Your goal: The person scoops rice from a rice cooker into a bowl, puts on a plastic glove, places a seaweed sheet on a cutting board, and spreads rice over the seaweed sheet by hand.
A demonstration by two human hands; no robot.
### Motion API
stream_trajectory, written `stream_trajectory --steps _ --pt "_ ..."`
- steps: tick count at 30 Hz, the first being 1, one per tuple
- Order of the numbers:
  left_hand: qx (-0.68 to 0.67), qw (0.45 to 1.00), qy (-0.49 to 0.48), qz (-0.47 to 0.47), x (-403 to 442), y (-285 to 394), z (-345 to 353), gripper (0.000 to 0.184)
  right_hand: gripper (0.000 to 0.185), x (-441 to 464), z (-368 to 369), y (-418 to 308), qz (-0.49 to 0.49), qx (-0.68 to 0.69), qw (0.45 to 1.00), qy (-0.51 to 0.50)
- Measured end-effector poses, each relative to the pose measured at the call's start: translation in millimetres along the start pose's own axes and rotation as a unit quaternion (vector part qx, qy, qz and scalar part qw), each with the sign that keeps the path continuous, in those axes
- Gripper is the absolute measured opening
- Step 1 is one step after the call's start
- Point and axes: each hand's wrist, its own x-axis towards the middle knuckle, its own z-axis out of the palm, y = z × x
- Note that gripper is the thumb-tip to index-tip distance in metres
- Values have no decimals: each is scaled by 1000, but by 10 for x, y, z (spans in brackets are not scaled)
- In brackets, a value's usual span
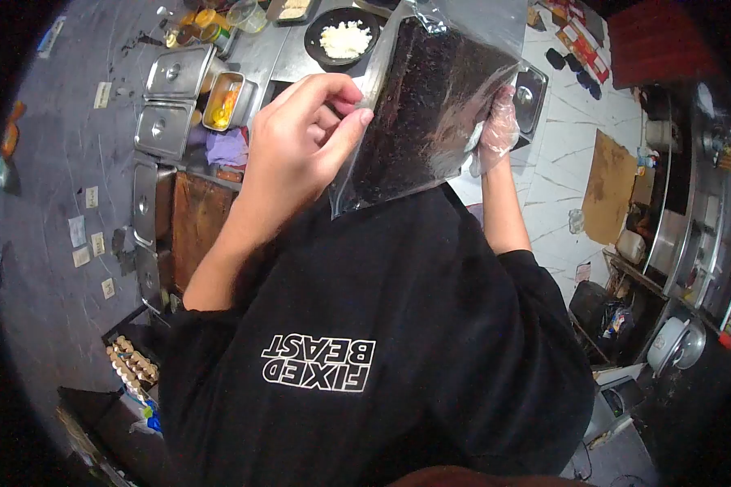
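A clear plastic bag of dark nori sheets [430,105] is held up in front of my chest, tilted. My left hand [304,134] is bare, its fingers curled and the thumb and forefinger pinched at the bag's left edge. On the opposite side, my right hand [499,130] wears a clear plastic glove and grips the bag's right edge. Part of that hand is behind the plastic. Beyond the bag, a black pan [339,58] holds white rice-like food [345,39].
Lidded steel containers [164,128] line the counter at left, beside a steel tray with orange and yellow food [229,99]. A purple cloth [227,148] and a brown board [199,223] lie nearer. Egg cartons [131,363] sit lower left. Cardboard [609,187] covers some floor tiles at right.
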Motion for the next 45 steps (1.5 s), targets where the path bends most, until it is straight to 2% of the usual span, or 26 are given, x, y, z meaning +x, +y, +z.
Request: stream_trajectory --steps 1,2,6,8,10,13,16,20,23,26,28,29,30,32,33,34,38,41,43,45 --pt "-6 999 35 -16 -7 -10 28 19 63 5 -12 7 -1 18 1000 1" --pt "62 997 26 35 -7 -28 17 21 64 28 -46 34 9 29 999 -17" --pt "1 991 130 4 -86 -22 185 22 66 36 -25 82 10 3 1000 -13" --pt "76 988 123 50 -99 -5 157 20 66 17 40 72 17 28 999 -6" --pt "115 983 119 78 -111 -22 159 17 66 65 -85 160 3 -27 1000 -11" --pt "139 980 127 70 -141 -11 189 15 65 44 -72 137 -21 -76 997 -3" --pt "120 984 128 8 -161 -22 235 14 65 20 2 54 -39 -90 995 -8" --pt "157 980 117 37 -101 -165 187 7 64 17 -21 97 -9 -38 999 -17" --pt "170 978 118 42 -66 -215 239 1 59 9 -31 120 -25 -69 997 -12" --pt "203 971 118 47 -64 -275 308 7 55 -74 -44 98 -6 -29 1000 -1" --pt "195 970 140 26 -75 -261 326 18 54 -69 -135 32 6 -85 996 -25" --pt "191 970 152 15 -80 -257 326 23 48 -93 -68 -44 -12 -94 995 -15" --pt "177 973 145 -5 -82 -243 317 19 43 -118 -1 -120 -30 -104 994 -5" --pt "150 979 133 -46 -79 -201 297 9 41 -136 -74 -81 -15 -31 999 -13" --pt "153 979 134 -32 -65 -197 296 9 41 -133 -100 -64 -7 6 1000 -17" --pt "155 979 133 -18 -56 -189 310 8 61 -148 -132 -56 -7 -9 1000 -17" --pt "148 978 145 28 -9 -224 303 4 66 -185 -196 -62 -2 -3 1000 -14" --pt "140 981 131 -15 -33 -217 326 9 69 -171 -185 -12 -11 7 1000 -12" --pt "129 984 126 -8 -28 -319 342 8 71 -180 -247 32 15 -3 1000 -17" --pt "134 984 121 3 -32 -377 363 8 73 -190 -159 -30 -4 -11 999 -34"
